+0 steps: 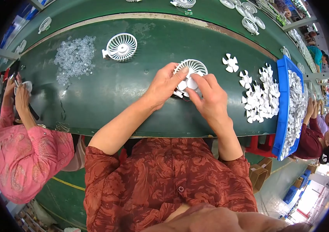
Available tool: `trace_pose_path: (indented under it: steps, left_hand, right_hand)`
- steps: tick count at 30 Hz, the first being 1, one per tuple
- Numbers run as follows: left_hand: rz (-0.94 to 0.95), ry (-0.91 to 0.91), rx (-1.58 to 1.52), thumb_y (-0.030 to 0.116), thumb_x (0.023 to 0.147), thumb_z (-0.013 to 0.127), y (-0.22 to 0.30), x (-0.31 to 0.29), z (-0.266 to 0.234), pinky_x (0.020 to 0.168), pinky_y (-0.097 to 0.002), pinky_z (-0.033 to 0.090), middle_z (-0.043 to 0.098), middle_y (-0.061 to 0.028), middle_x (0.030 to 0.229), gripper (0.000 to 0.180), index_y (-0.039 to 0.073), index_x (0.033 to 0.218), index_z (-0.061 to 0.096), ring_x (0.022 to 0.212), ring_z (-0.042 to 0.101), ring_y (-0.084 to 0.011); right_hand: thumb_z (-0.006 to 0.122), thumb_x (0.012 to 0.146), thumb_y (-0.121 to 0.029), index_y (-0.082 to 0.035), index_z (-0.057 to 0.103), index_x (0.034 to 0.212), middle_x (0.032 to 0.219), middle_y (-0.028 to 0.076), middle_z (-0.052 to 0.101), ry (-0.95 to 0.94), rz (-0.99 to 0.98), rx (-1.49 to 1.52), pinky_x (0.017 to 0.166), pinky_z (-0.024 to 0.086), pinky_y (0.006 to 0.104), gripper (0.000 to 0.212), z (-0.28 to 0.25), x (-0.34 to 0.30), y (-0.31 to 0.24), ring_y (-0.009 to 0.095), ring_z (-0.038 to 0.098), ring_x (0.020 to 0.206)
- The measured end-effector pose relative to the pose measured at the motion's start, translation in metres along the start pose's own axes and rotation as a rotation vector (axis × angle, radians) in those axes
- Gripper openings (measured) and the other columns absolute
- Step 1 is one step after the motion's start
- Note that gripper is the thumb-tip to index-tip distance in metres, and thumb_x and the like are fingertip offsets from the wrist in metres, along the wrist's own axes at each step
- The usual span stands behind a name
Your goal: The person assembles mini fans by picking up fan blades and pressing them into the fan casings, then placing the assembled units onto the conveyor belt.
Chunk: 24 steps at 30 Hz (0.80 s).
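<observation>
Presumably light, stiff and slick, the white fan housing (192,65), held over the table (122,100), seems best gripped by its rim, sparing the thin ribs, while the left hand (164,84) clasps its side and the right hand (212,94) pinches the white bladed wheel (191,83) against it.

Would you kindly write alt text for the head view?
A person's left hand holds a white fan cage while the right hand touches a fan blade inside, over a green table. A blade pile and blue bin lie to the right.
</observation>
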<state>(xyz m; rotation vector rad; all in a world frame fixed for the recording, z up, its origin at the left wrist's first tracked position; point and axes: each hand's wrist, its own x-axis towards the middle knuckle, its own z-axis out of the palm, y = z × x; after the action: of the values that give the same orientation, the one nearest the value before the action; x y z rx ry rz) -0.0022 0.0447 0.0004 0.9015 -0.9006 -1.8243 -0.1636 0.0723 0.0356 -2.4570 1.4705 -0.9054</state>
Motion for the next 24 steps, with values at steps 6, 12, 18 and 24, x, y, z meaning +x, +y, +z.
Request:
trace_pose_path:
  steps: [6,12,18,24]
  left_hand:
    - [0.087,0.077,0.008,0.035,0.093,0.06,0.0,0.001,-0.001,0.064,-0.0233,0.049,0.06,-0.0035,0.089,0.04,-0.001,0.108,0.054,0.077,0.056,-0.0072]
    - [0.012,0.07,0.029,0.026,0.092,0.062,-0.004,-0.003,0.006,0.065,-0.0249,0.05,0.061,-0.0052,0.09,0.033,-0.002,0.106,0.053,0.079,0.058,-0.0081]
    - [0.12,0.123,0.097,0.016,0.09,0.063,-0.007,0.005,-0.002,0.068,-0.0251,0.05,0.063,-0.0075,0.094,0.029,-0.005,0.108,0.053,0.08,0.059,-0.0089]
    - [0.207,0.121,0.316,0.016,0.088,0.063,0.001,-0.001,-0.003,0.069,-0.0267,0.05,0.066,-0.0095,0.09,0.029,-0.006,0.106,0.056,0.08,0.06,-0.0105]
  right_hand:
    - [0.074,0.073,-0.012,-0.007,0.06,0.105,0.085,0.007,0.055,0.062,0.053,0.008,0.054,0.048,0.0357,0.035,0.007,0.002,0.003,0.025,0.059,0.068]
    - [0.074,0.073,-0.012,-0.007,0.06,0.104,0.086,0.008,0.055,0.063,0.057,-0.027,0.056,0.048,0.0359,0.035,0.013,0.006,0.005,0.025,0.06,0.069]
    - [0.074,0.073,-0.01,-0.005,0.06,0.108,0.091,0.01,0.057,-0.014,0.084,0.097,0.06,0.05,0.0364,0.038,0.015,0.007,0.008,0.027,0.06,0.075]
    - [0.077,0.074,-0.021,0.001,0.061,0.107,0.097,0.014,0.063,0.003,0.214,0.331,0.07,0.05,0.0322,0.042,0.01,0.013,0.035,0.023,0.062,0.084]
